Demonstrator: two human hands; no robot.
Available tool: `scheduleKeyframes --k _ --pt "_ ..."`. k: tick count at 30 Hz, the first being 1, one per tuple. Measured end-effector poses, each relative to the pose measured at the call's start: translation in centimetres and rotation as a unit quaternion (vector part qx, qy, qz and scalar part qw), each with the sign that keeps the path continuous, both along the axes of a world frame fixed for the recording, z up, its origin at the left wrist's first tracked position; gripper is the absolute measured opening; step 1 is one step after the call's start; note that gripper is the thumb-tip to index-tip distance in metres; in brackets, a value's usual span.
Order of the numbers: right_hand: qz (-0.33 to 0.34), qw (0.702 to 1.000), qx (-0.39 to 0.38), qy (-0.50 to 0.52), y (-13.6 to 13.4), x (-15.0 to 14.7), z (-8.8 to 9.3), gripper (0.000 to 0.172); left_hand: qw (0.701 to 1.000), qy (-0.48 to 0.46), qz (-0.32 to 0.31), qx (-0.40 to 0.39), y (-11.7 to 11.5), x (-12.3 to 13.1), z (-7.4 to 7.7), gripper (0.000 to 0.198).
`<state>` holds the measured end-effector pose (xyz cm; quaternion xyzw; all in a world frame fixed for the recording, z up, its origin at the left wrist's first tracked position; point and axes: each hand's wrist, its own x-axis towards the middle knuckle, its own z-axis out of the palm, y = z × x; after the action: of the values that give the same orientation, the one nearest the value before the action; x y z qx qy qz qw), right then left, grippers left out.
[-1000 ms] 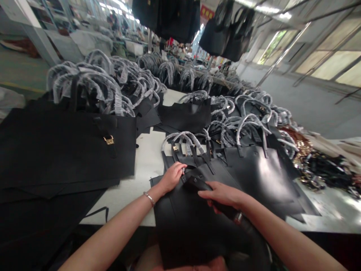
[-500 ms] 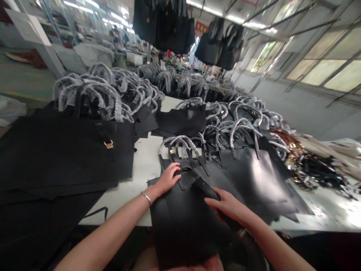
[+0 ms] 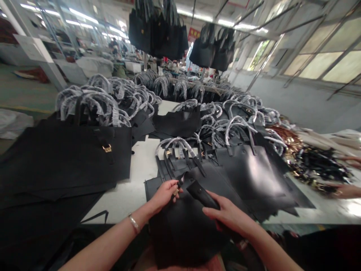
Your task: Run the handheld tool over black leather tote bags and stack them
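Note:
In the head view, my left hand (image 3: 167,192) pinches a short black strap with a gold buckle (image 3: 176,192) at the top edge of a black leather bag panel (image 3: 186,226). That panel hangs over the table's near edge towards my lap. My right hand (image 3: 225,210) is wrapped round a long black piece (image 3: 200,192) with a flat end and a small round stud. Its flat end points at the left fingers, slightly apart from them; its lower part is hidden. Just beyond the left hand stand plastic-wrapped handles (image 3: 177,141) of another bag.
Stacked black bags (image 3: 64,158) lie on the left of the white table (image 3: 109,203), and a glossy black bag (image 3: 254,173) on the right. Buckled straps (image 3: 316,165) are heaped far right, where a co-worker's hand (image 3: 342,191) reaches in. More bags (image 3: 158,34) hang overhead.
My left hand has moved down slightly and now pinches the buckled strap. The right hand's black piece has shifted a little left. A co-worker's hand has appeared at the far right.

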<state>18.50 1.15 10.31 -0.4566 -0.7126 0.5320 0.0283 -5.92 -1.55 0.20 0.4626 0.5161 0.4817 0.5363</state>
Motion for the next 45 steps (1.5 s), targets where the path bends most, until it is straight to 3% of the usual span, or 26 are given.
scheduleKeyframes --k 2,4,11,16,21,23,28,32,36,42,45 --pt "0.018 1.0 -0.014 0.015 -0.1 -0.3 0.0 0.06 0.993 -0.109 0.033 -0.014 -0.5 0.7 -1.0 0.037" --pt "0.037 0.999 -0.021 0.031 0.0 -0.8 -0.1 0.056 0.987 -0.154 0.041 -0.011 -0.8 1.3 -1.7 0.041" --pt "0.057 0.996 -0.026 0.062 0.7 -2.3 0.5 0.039 0.98 -0.189 0.056 0.028 -1.2 2.0 -2.0 0.043" --pt "0.061 0.995 -0.055 0.063 0.3 -2.1 0.4 0.047 0.963 -0.259 0.069 -0.019 -1.4 2.6 -2.2 0.037" --pt "-0.011 0.999 0.023 0.047 0.7 -2.0 0.0 0.06 0.927 -0.348 0.065 -0.122 -1.4 3.9 -1.2 0.028" --pt "-0.023 0.999 0.027 0.034 0.9 -1.4 0.2 0.064 0.933 -0.335 0.075 -0.108 -1.5 4.3 -0.8 0.028" --pt "-0.02 1.0 -0.005 0.018 0.2 0.8 0.7 0.067 0.972 -0.187 0.141 -0.006 -1.6 5.2 -1.1 0.033" --pt "0.001 0.999 -0.033 0.029 -0.7 1.4 0.5 0.067 0.975 -0.157 0.16 0.001 -1.5 5.6 -1.6 0.043" --pt "0.028 0.996 -0.06 0.053 -0.8 0.3 0.3 0.061 0.981 -0.111 0.159 0.012 -1.5 5.5 -1.7 0.037" --pt "-0.031 0.998 -0.017 0.044 -0.1 -0.7 0.9 0.063 0.981 -0.115 0.159 0.003 -1.5 5.5 -2.1 0.038" --pt "0.006 0.998 -0.04 0.044 -0.3 -0.2 0.6 0.062 0.985 -0.086 0.15 0.011 -1.4 5.7 -2.6 0.037"
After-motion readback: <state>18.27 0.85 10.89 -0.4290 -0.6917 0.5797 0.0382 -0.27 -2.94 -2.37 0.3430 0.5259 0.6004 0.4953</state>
